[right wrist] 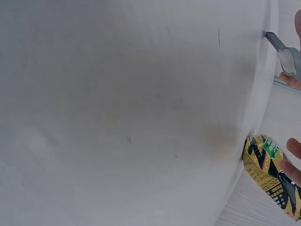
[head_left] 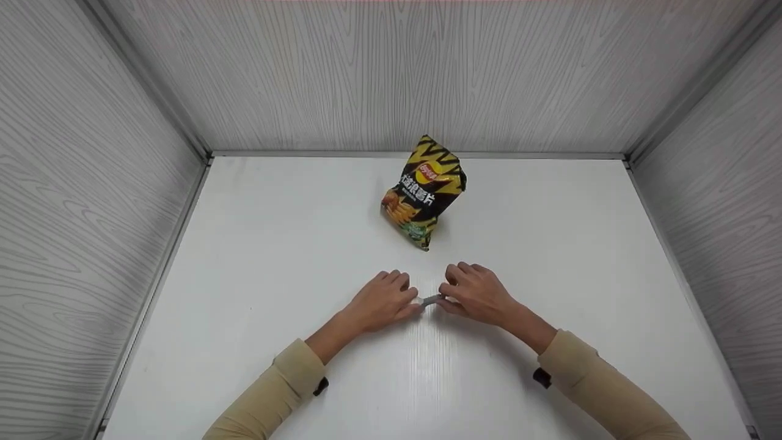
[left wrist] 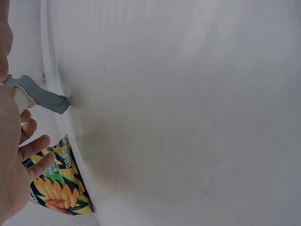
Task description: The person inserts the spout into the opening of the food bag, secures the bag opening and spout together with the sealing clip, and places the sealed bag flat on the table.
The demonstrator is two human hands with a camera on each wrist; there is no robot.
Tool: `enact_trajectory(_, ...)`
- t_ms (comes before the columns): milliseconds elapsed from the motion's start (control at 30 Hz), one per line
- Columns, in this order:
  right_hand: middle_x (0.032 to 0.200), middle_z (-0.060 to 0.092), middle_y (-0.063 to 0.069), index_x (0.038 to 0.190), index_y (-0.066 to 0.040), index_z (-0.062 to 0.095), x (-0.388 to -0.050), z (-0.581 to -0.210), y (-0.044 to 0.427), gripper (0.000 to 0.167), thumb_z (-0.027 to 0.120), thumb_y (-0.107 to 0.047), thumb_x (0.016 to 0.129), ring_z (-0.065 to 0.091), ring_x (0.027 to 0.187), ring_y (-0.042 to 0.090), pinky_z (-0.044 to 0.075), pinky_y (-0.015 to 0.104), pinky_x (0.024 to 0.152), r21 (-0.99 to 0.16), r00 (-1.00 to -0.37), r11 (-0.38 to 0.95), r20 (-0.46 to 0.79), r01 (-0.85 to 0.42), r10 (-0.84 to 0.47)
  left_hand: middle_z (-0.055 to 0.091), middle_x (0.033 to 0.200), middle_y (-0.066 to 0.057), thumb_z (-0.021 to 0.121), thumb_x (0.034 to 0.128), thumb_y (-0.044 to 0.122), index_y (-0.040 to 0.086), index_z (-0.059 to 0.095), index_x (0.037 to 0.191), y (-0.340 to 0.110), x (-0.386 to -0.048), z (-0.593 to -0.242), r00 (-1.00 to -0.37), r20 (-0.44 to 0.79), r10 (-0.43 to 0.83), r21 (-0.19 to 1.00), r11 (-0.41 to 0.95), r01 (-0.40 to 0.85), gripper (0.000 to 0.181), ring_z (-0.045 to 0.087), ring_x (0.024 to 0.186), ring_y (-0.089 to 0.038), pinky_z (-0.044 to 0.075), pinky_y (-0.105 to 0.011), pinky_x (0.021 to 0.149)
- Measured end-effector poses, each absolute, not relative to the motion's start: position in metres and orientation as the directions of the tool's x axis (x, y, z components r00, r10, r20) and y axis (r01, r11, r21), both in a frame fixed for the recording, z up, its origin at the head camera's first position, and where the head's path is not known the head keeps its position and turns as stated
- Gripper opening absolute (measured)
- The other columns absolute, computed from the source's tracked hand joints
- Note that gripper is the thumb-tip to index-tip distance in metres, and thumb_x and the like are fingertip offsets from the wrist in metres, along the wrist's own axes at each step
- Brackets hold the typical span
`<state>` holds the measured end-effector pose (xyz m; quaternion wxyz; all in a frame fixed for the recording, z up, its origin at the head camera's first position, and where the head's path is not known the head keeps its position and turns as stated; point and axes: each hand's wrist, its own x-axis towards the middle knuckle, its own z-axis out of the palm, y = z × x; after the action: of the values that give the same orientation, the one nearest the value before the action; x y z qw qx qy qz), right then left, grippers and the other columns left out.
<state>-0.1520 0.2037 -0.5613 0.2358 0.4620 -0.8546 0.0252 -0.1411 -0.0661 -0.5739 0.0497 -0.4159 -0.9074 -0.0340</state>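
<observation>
A small grey object with a white part (head_left: 432,299) lies between the two hands, low over the white table. My left hand (head_left: 379,302) pinches its left end between thumb and finger, while my right hand (head_left: 479,294) pinches the right end. In the left wrist view the grey piece (left wrist: 44,98) juts out past the left hand (left wrist: 16,160), its tip close to the tabletop. The right wrist view shows the grey and white piece (right wrist: 286,57) at the right edge, beside fingers. Parts of it are hidden by both hands.
A black and yellow chip bag (head_left: 424,192) stands on the white table (head_left: 293,232) beyond the hands, leaning somewhat to one side. Grey wood-patterned panels (head_left: 379,73) rise at the back and on both sides.
</observation>
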Motion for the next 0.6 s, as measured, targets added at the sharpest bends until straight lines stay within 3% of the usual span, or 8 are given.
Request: enact_trajectory(600,0.088,0.053,0.002,0.085,-0.022,0.066,-0.153,-0.5616,0.2017,0.028,0.083,-0.044,0.089,0.049,0.07,0.017,0.052,0.032,0.055,0.182,-0.451,0.578,0.459,-0.796,-0.765,0.064,0.11,-0.005,0.043,0.1115,0.05,0.018,0.064,0.107,-0.0662,-0.1409,-0.5758,-0.65,0.16,0.743,0.001,0.659,0.753,0.039,0.061,0.103,-0.022,0.055,-0.039,0.094)
